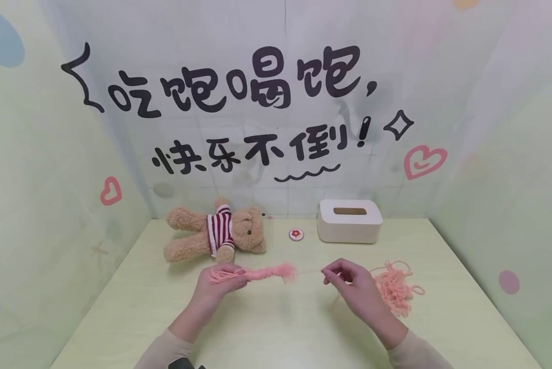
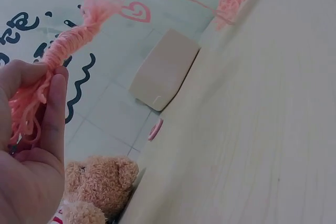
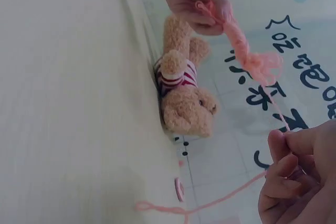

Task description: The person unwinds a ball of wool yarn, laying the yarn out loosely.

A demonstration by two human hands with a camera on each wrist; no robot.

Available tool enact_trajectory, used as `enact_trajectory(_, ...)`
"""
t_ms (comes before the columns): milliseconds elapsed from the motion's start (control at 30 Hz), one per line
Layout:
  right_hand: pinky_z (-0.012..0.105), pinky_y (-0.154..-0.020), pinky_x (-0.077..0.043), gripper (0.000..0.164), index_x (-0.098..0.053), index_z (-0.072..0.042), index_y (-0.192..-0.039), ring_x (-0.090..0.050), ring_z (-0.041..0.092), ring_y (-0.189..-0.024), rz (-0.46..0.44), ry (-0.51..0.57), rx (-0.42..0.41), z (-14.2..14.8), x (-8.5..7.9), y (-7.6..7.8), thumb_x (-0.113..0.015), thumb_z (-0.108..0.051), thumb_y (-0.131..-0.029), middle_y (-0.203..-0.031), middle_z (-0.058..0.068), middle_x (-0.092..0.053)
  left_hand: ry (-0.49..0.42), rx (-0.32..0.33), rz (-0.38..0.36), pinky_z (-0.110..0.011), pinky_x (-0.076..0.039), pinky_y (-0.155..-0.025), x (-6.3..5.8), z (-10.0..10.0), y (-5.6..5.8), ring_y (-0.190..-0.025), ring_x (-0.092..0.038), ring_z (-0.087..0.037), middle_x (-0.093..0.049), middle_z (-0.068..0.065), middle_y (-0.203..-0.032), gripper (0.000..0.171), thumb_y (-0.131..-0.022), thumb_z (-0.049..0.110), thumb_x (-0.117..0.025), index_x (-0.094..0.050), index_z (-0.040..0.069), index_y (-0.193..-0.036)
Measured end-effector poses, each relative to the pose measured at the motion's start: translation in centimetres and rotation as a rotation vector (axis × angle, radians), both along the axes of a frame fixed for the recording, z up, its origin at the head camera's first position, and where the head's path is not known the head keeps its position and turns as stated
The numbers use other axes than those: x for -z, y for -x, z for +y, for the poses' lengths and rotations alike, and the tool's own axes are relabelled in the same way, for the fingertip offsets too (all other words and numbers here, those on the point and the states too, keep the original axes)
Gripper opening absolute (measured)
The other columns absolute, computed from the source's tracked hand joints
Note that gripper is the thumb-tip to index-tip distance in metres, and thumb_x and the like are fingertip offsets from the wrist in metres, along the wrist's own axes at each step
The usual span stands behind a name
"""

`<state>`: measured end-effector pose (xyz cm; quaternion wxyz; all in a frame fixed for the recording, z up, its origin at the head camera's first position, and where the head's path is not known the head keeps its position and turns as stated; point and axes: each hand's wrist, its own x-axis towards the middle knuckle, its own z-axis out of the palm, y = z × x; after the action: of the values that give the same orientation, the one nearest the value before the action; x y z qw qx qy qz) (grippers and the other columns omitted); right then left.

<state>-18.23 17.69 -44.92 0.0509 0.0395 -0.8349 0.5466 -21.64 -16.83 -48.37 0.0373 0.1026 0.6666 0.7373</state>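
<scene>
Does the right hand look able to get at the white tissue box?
Probably yes: the white tissue box stands beyond the right hand, with nothing visible between them, though the hand would likely need to release the pink strand first.

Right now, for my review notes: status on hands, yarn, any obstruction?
Left fingers grip pink yarn bundle. Right fingers pinch a strand running straight to that bundle. Nothing seen blocking it; teddy bear lies behind.

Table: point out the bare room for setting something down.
The table is bare in front, between the left hand and right hand, below the held yarn bundle; also between the left sleeve and the left edge, and from the loose yarn heap to the right edge. It's crowded along the back, with teddy bear, round badge and white box.
</scene>
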Motion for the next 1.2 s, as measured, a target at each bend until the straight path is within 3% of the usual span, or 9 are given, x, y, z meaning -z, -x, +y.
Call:
enact_trajectory(267,0.02,-0.048,-0.045,0.017,-0.071,-0.007,-0.105,-0.054,0.011,-0.062,-0.036,-0.028,0.143,5.2,0.5,0.6,-0.068,-0.024,-0.102,-0.088,0.006,-0.074,-0.038,-0.093,-0.021,-0.03,-0.066,-0.088,-0.8,-2.0,0.1,-0.091,-0.078,-0.013,-0.081,0.003,-0.098,0.012,-0.09,0.002,-0.076,-0.076,0.012,-0.097)
enact_trajectory(433,0.023,-0.042,-0.045,0.025,-0.07,0.0,-0.111,-0.051,0.011,-0.057,-0.103,-0.035,0.129,8.5,1.2,1.5,-0.067,-0.024,-0.102,-0.093,0.011,-0.076,-0.115,-0.131,0.04,-0.029,-0.065,-0.089,-1.2,-3.8,0.4,-0.089,-0.077,-0.01,-0.081,0.003,-0.096,0.014,-0.095,0.0,-0.071,-0.077,0.012,-0.099)
enact_trajectory(500,0.023,-0.041,-0.045,0.027,-0.071,0.0,-0.111,-0.051,0.01,-0.057,-0.131,-0.076,0.125,9.5,1.7,2.0,-0.068,-0.025,-0.102,-0.095,0.01,-0.078,-0.145,-0.159,0.06,-0.028,-0.065,-0.088,-1.3,-4.1,0.6,-0.088,-0.077,-0.009,-0.081,0.002,-0.096,0.013,-0.095,0.0,-0.07,-0.078,0.008,-0.102)
enact_trajectory(700,0.023,-0.061,-0.05,0.03,-0.073,-0.002,-0.11,-0.065,0.013,-0.082,-0.162,-0.289,0.177,12.2,2.6,3.6,-0.063,-0.03,-0.104,-0.096,0.007,-0.08,-0.215,-0.305,0.046,-0.03,-0.065,-0.089,-1.4,-4.1,1.1,-0.087,-0.077,-0.01,-0.081,0.0,-0.094,0.01,-0.094,0.003,-0.074,-0.078,0.005,-0.103)
enact_trajectory(867,0.028,-0.063,-0.045,0.03,-0.073,-0.007,-0.108,-0.066,0.019,-0.083,-0.183,-0.424,0.259,14.2,2.5,4.7,-0.06,-0.034,-0.104,-0.096,0.005,-0.08,-0.279,-0.397,0.037,-0.03,-0.065,-0.088,-1.2,-4.1,1.1,-0.083,-0.078,-0.011,-0.08,-0.001,-0.092,0.007,-0.093,0.001,-0.075,-0.076,0.005,-0.099)
enact_trajectory(933,0.028,-0.063,-0.043,0.03,-0.073,-0.008,-0.11,-0.065,0.021,-0.085,-0.203,-0.444,0.254,14.3,2.7,5.0,-0.06,-0.035,-0.104,-0.099,0.007,-0.079,-0.271,-0.384,0.039,-0.029,-0.066,-0.085,-1.0,-3.9,1.0,-0.082,-0.078,-0.01,-0.08,0.0,-0.091,0.009,-0.092,-0.001,-0.074,-0.077,0.005,-0.099)
enact_trajectory(1033,0.028,-0.062,-0.044,0.034,-0.071,-0.008,-0.122,-0.064,0.024,-0.086,-0.233,-0.449,0.193,13.3,3.0,5.2,-0.063,-0.035,-0.103,-0.112,0.012,-0.076,-0.241,-0.308,0.042,-0.028,-0.066,-0.083,-0.6,-3.1,0.7,-0.082,-0.078,-0.01,-0.08,0.001,-0.091,0.013,-0.092,-0.003,-0.074,-0.078,0.007,-0.099)
enact_trajectory(1200,0.034,-0.058,-0.054,0.056,-0.058,-0.01,-0.145,-0.063,0.025,-0.078,-0.222,-0.442,0.035,7.5,2.6,4.0,-0.071,-0.037,-0.097,-0.127,0.024,-0.066,-0.2,-0.178,0.051,-0.03,-0.066,-0.084,-0.3,-1.1,0.4,-0.085,-0.078,-0.01,-0.08,0.002,-0.094,0.016,-0.091,-0.002,-0.075,-0.077,0.012,-0.098)
